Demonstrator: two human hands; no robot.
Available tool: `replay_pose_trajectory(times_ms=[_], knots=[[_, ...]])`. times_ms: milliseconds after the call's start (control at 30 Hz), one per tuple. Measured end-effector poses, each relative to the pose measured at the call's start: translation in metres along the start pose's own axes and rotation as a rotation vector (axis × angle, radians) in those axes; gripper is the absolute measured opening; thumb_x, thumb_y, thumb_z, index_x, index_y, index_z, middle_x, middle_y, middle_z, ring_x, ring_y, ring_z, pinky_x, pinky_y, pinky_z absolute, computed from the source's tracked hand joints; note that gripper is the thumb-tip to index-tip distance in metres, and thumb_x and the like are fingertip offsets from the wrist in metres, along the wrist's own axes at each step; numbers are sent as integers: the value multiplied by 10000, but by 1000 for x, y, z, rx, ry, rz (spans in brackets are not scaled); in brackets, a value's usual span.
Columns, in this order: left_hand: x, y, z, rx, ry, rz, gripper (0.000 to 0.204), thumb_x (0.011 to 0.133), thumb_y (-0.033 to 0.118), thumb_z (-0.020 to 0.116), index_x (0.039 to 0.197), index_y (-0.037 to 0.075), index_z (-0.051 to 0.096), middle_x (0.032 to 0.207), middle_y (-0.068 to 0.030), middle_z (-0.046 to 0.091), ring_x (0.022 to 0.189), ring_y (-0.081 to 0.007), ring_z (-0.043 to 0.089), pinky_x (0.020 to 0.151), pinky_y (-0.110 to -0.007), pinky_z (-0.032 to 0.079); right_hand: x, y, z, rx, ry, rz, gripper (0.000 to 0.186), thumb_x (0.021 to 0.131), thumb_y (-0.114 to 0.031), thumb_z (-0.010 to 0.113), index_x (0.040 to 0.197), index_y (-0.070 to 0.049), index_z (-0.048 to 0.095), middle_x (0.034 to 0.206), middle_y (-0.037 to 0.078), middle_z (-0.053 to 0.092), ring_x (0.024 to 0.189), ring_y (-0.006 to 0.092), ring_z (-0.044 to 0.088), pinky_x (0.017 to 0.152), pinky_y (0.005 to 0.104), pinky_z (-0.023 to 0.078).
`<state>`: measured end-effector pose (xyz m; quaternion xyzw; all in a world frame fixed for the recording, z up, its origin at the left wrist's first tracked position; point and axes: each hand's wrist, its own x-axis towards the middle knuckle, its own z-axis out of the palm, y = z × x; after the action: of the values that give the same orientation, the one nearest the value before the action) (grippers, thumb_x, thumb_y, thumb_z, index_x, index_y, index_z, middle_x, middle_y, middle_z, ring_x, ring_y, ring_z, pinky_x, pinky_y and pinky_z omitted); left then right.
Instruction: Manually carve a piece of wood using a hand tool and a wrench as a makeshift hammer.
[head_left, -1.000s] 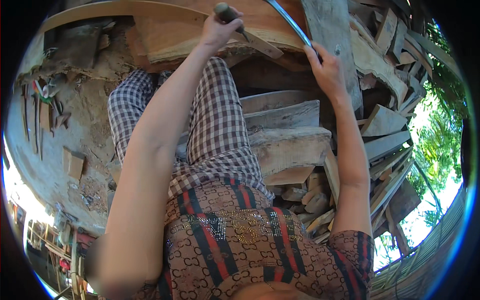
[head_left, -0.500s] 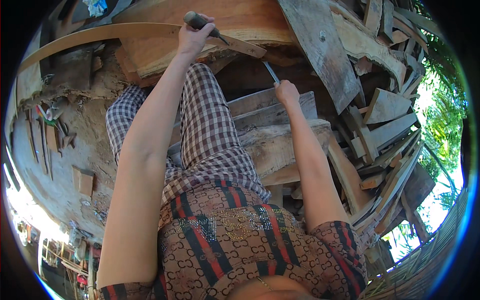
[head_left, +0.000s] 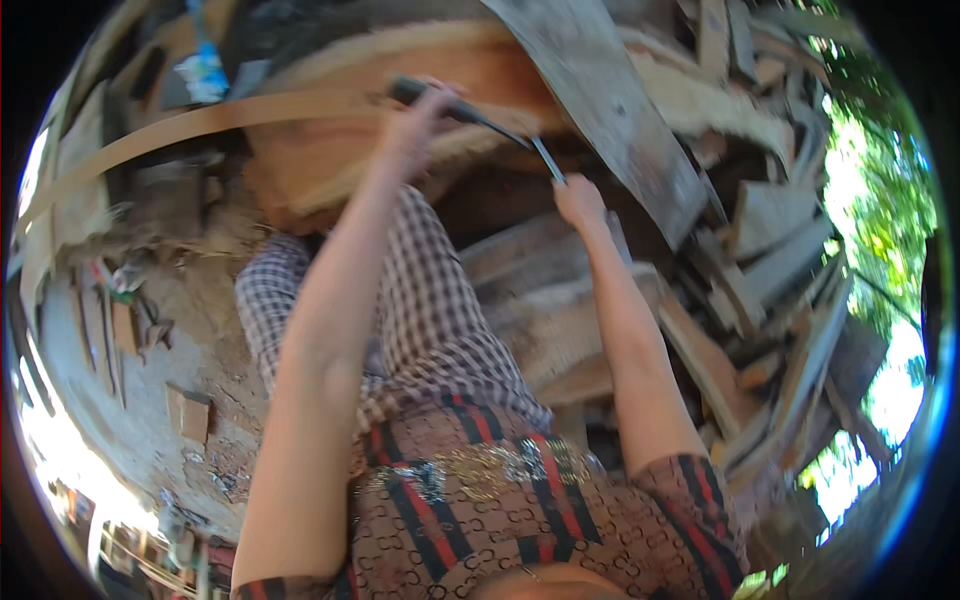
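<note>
My left hand (head_left: 415,130) is closed around the dark, thick handle of a tool (head_left: 462,110). Its narrow shaft slants down to the right, and blur hides the tip's shape. My right hand (head_left: 580,200) grips the lower end of a slim grey metal bar (head_left: 548,160). The tool's tip and the bar's upper end appear to meet; whether they touch I cannot tell. Behind my left hand runs a long, flat brown strip (head_left: 235,112), looking curved through the lens. A broad wooden slab (head_left: 320,75) with a rough edge lies beyond it.
A wide grey board (head_left: 620,120) leans at the right of the slab. Stacked offcuts (head_left: 750,290) crowd the right side, and rough timber (head_left: 550,320) lies beside my checked trouser leg. On the left floor are a small wooden block (head_left: 188,413) and several thin sticks (head_left: 105,335).
My left hand has moved right and slightly down, bringing the tool's shaft to the bar's upper end. My right hand still grips the bar, slightly lower in view. The whole view has shifted and blurred.
</note>
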<state>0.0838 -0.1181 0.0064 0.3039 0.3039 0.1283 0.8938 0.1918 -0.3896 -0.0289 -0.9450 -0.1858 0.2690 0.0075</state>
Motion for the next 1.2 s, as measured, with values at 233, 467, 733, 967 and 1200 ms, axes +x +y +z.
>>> replay_pose_trajectory(times_ms=[233, 467, 733, 967, 1200], knots=[[-53, 42, -18, 111, 44, 252, 219, 804, 63, 639, 991, 78, 527, 1073, -108, 604, 988, -230, 603, 833, -388, 530, -19, 59, 21, 142, 143, -10, 382, 847, -329, 537, 778, 34, 634, 820, 271, 613, 808, 443, 590, 736, 505, 446], [-202, 112, -141, -133, 530, 469, 275, 876, 110, 561, 1123, 29, 471, 1177, -139, 551, 1082, -257, 548, 920, -416, 479, -75, 53, 30, 998, -89, 308, 222, 884, -249, 552, 854, -34, 599, 551, 23, 466, 415, 117, 436, 363, 258, 324], [-374, 94, -161, -24, 673, 561, 220, 862, 19, 557, 1025, 161, 516, 1227, -41, 528, 1098, -212, 537, 928, -377, 440, -173, -65, -19, 1278, -45, -41, 154, 871, -172, 574, 893, -22, 552, 551, -13, 435, 392, 55, 363, 343, 213, 301], [-363, 101, -76, 950, 392, 1101, 364, 743, -128, 586, 1025, 92, 520, 1307, -135, 476, 1310, -332, 349, 1046, -382, 329, -246, -200, -59, 1421, -617, -290, 245, 897, -299, 540, 896, -55, 531, 572, 18, 496, 380, 87, 427, 350, 212, 330], [-357, 69, -34, 1005, 13, 1016, 526, 728, -159, 473, 1202, 68, 451, 1330, -172, 439, 1326, -355, 320, 1080, -390, 295, -268, -230, -32, 1629, -835, -395, 316, 917, -310, 536, 1112, -60, 534, 935, 29, 590, 750, 105, 590, 559, 230, 479]])
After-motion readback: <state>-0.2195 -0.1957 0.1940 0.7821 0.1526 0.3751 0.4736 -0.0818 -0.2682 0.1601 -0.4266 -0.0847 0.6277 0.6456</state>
